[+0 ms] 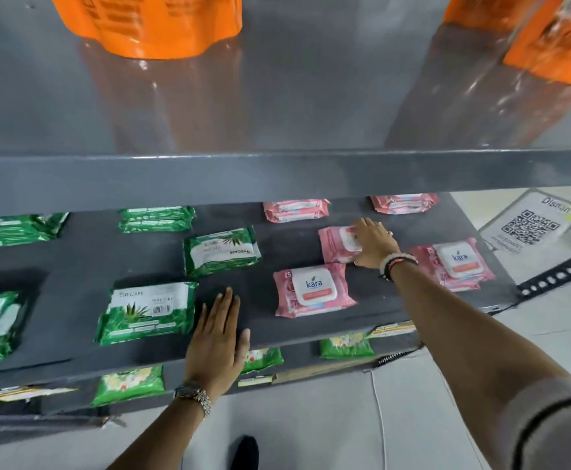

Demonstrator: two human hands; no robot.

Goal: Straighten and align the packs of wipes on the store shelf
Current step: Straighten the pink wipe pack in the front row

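On the dark grey middle shelf [267, 239] lie several packs of wipes, green ones to the left and pink ones to the right. My right hand [374, 244] rests on top of a tilted pink pack [336, 245] in the middle row, fingers spread over its white lid. Just in front lies another pink pack [313, 290], slightly askew. A stack of pink packs [453, 262] sits to the right. My left hand [218, 337] lies flat and empty on the shelf's front edge, beside a green pack [147, 312]. Behind it a green pack [221, 251] lies turned upside down.
The upper shelf [277, 174] overhangs the wipes and carries orange packages [148, 22]. More green packs [128, 385] lie on the shelf below. A QR-code sign [528, 228] stands at the right, by a perforated metal upright [562, 274]. Grey floor lies beneath.
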